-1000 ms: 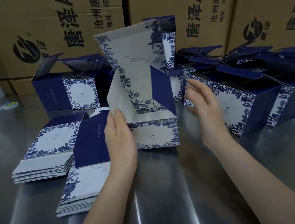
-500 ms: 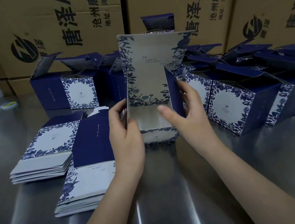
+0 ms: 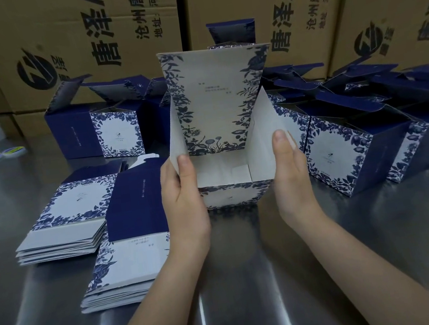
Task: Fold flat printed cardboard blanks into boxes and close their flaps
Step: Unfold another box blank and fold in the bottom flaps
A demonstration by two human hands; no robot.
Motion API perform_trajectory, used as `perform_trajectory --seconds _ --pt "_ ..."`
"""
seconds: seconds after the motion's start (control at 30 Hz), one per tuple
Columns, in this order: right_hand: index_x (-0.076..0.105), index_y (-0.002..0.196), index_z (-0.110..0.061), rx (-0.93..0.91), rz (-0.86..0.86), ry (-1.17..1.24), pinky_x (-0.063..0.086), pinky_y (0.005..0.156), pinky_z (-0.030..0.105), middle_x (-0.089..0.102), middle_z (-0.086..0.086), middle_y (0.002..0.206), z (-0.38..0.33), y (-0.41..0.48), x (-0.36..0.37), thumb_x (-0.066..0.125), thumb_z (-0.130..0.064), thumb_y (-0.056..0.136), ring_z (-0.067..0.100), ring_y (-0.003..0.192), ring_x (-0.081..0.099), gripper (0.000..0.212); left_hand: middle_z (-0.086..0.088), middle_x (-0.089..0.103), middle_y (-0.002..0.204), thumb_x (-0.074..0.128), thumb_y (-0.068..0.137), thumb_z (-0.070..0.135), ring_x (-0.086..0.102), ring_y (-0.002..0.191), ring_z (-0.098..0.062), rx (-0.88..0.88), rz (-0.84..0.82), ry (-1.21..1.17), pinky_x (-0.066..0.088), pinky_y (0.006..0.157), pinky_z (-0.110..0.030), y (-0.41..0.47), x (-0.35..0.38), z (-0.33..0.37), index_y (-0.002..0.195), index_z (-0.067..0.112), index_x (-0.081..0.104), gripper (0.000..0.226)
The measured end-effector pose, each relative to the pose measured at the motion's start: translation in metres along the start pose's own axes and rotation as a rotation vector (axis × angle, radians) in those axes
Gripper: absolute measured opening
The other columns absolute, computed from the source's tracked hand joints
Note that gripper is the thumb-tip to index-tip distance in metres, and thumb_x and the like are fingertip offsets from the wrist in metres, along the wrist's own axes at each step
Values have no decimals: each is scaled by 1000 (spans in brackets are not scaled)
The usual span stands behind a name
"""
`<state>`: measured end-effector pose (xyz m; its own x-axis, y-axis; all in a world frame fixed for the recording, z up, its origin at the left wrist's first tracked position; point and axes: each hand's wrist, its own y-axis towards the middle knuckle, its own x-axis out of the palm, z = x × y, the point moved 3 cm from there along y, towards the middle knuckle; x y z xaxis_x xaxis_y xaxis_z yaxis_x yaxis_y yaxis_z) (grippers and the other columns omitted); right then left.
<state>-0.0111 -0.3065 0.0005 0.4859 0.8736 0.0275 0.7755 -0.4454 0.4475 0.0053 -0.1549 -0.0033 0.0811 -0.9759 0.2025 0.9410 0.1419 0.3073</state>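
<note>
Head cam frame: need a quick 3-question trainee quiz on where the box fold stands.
1. Multiple choice: the box between the left hand and the right hand has its lid flap:
A) tucked shut
B) standing upright, open
C) torn off
2. True or false: only the left hand touches the box.
3. Fill in: the stacks of flat blanks lie on the person's ___ side of the box.

Key: 1 B; 2 false, since each hand has a thumb on a side flap; 3 left.
</note>
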Motion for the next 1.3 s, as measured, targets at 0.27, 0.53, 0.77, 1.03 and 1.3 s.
perform_trajectory --seconds 0.27,0.53,0.77,1.03,1.3 --pt "42 144 -10 55 11 136 30 117 41 48 4 146 -9 -1 4 40 -57 84 15 135 43 76 58 44 84 38 102 49 37 88 40 -25 -10 -42 26 82 2 4 -3 -11 106 45 44 8" --pt "36 128 -48 -181 -106 39 28 98 0 42 -42 130 -19 -1 6 42 -35 95 -21 127 34 36 37 35 142 36 99 38 30 136 13 265 -110 45 24 111 -16 4 0 -3 149 43 25 51" --pt "33 144 -22 -297 -197 85 33 115 37 42 -7 146 -31 3 -2 49 -44 87 9 136 39 63 25 38 140 32 103 35 32 132 13 429 -126 206 24 103 -2 2 0 0 153 36 26 51" --pt "49 126 -42 -321 -199 88 27 117 38 46 -12 140 -38 10 -11 39 -53 91 11 138 35 38 21 45 137 36 99 40 42 131 3 499 -139 174 34 106 -15 -1 -4 13 149 25 37 52" --pt "54 135 -39 -61 -312 279 17 117 56 43 -7 150 -40 13 -19 47 -87 68 19 143 33 83 8 52 134 45 92 34 48 129 -4 245 -299 -133 37 114 -43 10 -1 22 123 31 47 31"
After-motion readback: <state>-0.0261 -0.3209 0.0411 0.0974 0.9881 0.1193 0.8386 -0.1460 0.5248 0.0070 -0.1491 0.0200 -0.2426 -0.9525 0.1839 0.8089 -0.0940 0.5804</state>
